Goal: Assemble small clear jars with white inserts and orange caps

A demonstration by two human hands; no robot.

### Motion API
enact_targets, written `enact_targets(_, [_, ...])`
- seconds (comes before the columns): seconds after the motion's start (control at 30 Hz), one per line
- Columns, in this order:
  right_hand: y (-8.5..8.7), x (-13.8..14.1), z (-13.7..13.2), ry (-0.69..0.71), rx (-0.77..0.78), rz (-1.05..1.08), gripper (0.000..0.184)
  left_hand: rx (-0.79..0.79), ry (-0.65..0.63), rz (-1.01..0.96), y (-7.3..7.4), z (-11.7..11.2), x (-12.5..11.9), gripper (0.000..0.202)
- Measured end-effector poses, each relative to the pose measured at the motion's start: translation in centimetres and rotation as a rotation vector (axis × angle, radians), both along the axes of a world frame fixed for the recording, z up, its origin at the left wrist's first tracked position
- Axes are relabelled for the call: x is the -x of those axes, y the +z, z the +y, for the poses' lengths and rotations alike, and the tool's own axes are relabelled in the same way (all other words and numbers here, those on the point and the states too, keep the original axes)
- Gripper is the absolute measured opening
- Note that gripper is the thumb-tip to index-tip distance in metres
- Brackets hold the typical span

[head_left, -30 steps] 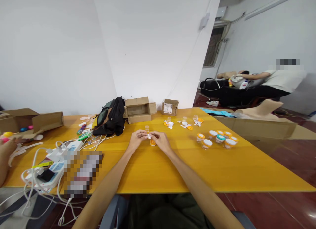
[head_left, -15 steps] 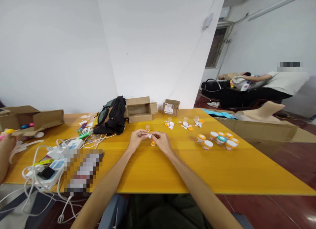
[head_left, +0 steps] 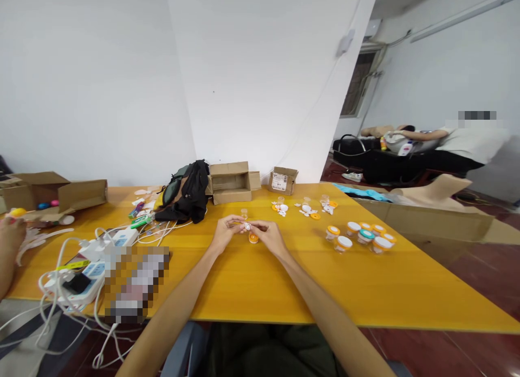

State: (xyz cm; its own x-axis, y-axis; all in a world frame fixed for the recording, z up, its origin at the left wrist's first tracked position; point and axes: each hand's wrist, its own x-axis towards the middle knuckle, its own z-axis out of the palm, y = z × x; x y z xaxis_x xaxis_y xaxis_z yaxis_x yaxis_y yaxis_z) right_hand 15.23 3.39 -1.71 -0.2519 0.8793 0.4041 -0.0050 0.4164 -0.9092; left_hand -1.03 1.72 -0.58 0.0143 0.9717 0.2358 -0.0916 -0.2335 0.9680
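Between the fingertips of both hands is a small white plastic piece (head_left: 247, 226), too small to make out in detail. My left hand (head_left: 226, 231) pinches it from the left, and my right hand (head_left: 268, 234) grips its other side. Just below my fingers an orange ring-shaped lid (head_left: 253, 238) lies on the table (head_left: 260, 290). A small clear cup (head_left: 244, 212) stands right behind my hands. Farther back to the right lie small groups of white pieces (head_left: 283, 208), orange rings (head_left: 315, 216) and clear cups.
Several lidded jars (head_left: 343, 244) with orange, white or teal lids stand at the right. Open cardboard boxes (head_left: 231, 195) and a black bag (head_left: 190, 195) sit along the wall. A power strip (head_left: 95, 271) with tangled cables lies left, near another person's hand (head_left: 12, 233).
My hands stay together on the white piece, which has turned slightly between the fingers. The whole view has shifted a little. The other person's hand at the left has moved slightly.
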Motion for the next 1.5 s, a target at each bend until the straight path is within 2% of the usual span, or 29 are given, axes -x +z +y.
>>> enact_targets(0.27, [0.27, -0.37, -0.08, 0.031, -0.005, 0.002, 0.024, -0.037, 0.003, 0.046, 0.21, 0.06, 0.07, 0.024])
enact_targets(0.7, [-0.49, -0.86, 0.67, -0.021, -0.188, -0.148, 0.023, -0.042, -0.029, 0.076, -0.06, 0.62, 0.13, 0.022])
enact_targets(1.2, [-0.61, -0.95, 0.76, -0.008, -0.184, -0.212, 0.025, -0.077, -0.003, 0.110, -0.50, 0.81, 0.32, 0.017])
enact_targets(1.5, [-0.53, -0.93, 0.85, 0.047, -0.136, -0.161, 0.028, -0.103, -0.003, 0.137, 0.18, 0.29, 0.09, 0.011])
